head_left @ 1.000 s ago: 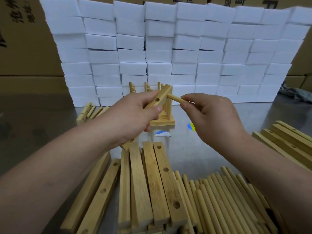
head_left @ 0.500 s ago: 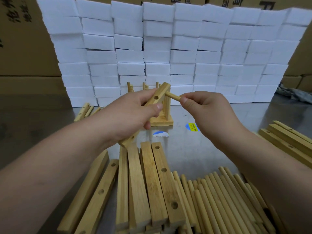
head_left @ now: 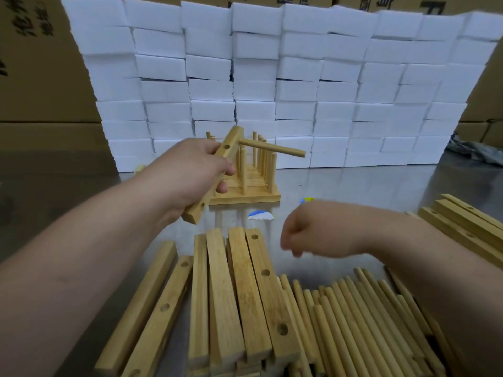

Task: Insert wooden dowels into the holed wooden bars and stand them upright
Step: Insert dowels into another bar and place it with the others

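Steel tabletop (head_left: 353,186) runs back to a wall of white foam blocks (head_left: 272,77) at 12 o'clock, with cardboard boxes (head_left: 35,77) behind it. My left hand (head_left: 190,172) is wrapped round the middle of a holed wooden bar (head_left: 234,137), held off the table and tilted with its top end towards 1 o'clock. One dowel (head_left: 272,148) is seated in the hole near that top end and sticks out towards 3 o'clock. My right hand (head_left: 313,232) hovers lower, at 4 o'clock from the bar and well apart from it. Its fingers are curled under and blurred, so I cannot tell whether it holds anything. Just behind the held bar stands a finished row (head_left: 245,198) of bars with upright dowels. Loose bars (head_left: 245,295) lie at 6 o'clock, loose dowels (head_left: 367,308) at 5 o'clock, and more bars (head_left: 468,224) at 3 o'clock.
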{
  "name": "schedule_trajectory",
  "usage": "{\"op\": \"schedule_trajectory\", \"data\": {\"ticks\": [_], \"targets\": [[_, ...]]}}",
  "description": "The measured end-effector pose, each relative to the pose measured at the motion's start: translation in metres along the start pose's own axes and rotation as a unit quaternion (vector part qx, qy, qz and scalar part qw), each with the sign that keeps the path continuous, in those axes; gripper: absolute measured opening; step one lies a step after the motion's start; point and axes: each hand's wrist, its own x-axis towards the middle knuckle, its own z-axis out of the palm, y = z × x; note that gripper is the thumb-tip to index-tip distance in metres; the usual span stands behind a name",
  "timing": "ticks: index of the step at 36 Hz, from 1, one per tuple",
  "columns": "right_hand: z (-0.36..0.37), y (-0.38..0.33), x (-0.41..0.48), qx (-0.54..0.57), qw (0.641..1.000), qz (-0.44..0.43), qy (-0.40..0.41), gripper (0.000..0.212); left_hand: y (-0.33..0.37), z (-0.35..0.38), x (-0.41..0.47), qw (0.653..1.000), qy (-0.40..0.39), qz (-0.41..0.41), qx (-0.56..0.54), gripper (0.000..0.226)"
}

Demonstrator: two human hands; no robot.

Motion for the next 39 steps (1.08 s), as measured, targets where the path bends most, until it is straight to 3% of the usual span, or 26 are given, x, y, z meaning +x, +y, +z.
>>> {"op": "schedule_trajectory", "data": {"ticks": [3, 9, 23, 34, 39], "targets": [[0.012, -0.005, -0.001, -0.043, 0.996, -0.008, -0.079, 0.023, -0.003, 0.005, 0.0, 1.0, -0.014, 0.008, 0.021, 0.014], [0.015, -0.007, 0.0, -0.038, 0.993, -0.023, -0.113, 0.013, -0.004, 0.01, -0.001, 0.999, -0.022, 0.022, 0.026, 0.012], [0.022, -0.011, 0.002, -0.065, 0.994, -0.031, -0.08, 0.019, -0.008, 0.013, 0.0, 0.999, -0.021, 0.02, 0.032, 0.019], [0.024, -0.015, 0.0, -0.087, 0.995, -0.014, -0.052, 0.015, -0.008, 0.011, -0.001, 0.999, -0.018, 0.003, -0.028, 0.022], [0.027, -0.014, 0.002, -0.111, 0.994, -0.015, -0.018, 0.023, -0.006, 0.011, -0.001, 0.996, -0.024, -0.024, -0.077, 0.026]]}}
